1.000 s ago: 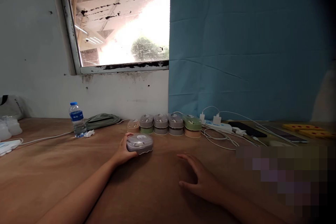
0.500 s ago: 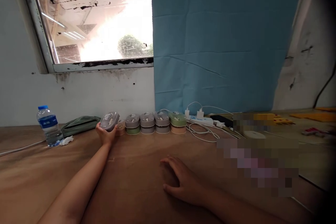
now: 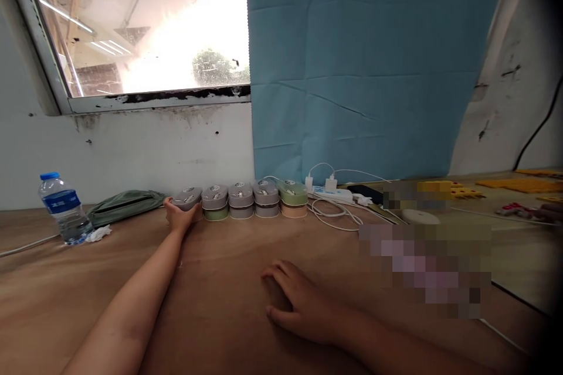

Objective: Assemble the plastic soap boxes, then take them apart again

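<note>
At the left end of a row of stacked boxes, my left hand [image 3: 179, 220] has its fingers and thumb around a grey lunch box [image 3: 187, 197] with a rounded lid. The hand hides most of what lies beneath that box. Beside it stand two-high stacks: a grey box [image 3: 214, 193] over a green one [image 3: 215, 212], two grey-on-grey stacks [image 3: 241, 192], and a green box [image 3: 293, 191] over a peach one [image 3: 294, 210]. My right hand [image 3: 303, 304] lies on the wooden table [image 3: 215, 293], empty, its fingers curved and apart from the thumb.
A water bottle [image 3: 64, 211] with a blue cap and a crumpled tissue [image 3: 99, 233] are at the left, near a green pouch [image 3: 125, 208]. Right of the boxes lie a power strip [image 3: 332, 193] and white cables [image 3: 334, 217]. A wall with a window and blue cloth [image 3: 360, 70] rises behind.
My left hand has lowered the grey lunch box from a tilted, raised position to the left end of the row. My right hand stays almost in place. The view has shifted slightly.
</note>
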The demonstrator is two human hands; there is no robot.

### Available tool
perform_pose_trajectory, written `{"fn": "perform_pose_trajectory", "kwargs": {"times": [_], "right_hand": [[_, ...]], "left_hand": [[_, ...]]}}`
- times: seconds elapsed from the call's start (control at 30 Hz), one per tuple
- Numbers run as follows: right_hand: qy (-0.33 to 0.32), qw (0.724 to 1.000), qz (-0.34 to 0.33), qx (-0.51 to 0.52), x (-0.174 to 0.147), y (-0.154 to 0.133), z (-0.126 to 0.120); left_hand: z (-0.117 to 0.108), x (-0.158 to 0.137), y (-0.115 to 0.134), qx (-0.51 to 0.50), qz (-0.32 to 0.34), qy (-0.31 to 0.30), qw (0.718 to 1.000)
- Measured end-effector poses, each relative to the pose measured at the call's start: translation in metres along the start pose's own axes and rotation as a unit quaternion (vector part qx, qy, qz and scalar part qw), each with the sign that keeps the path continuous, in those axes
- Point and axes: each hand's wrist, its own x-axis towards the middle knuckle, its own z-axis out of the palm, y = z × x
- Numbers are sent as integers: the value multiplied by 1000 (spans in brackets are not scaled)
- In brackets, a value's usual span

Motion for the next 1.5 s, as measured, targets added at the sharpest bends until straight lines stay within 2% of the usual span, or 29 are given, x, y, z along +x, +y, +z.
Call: {"fn": "perform_pose_trajectory", "kwargs": {"times": [0.37, 0.8, 1.0, 1.5], "right_hand": [[0, 1000, -11, -9, 2, 2, 2], [-13, 1000, -10, -9, 2, 0, 0], [-21, 1000, -6, -6, 2, 1, 0], [-24, 1000, -7, -12, 4, 1, -2]], "left_hand": [[-9, -1, -6, 1, 18, -65, 998], [-8, 3, -13, -33, 29, -77, 996], [-6, 5, -19, -100, 14, -91, 991], [-2, 7, -20, -192, 8, -73, 979]]}}
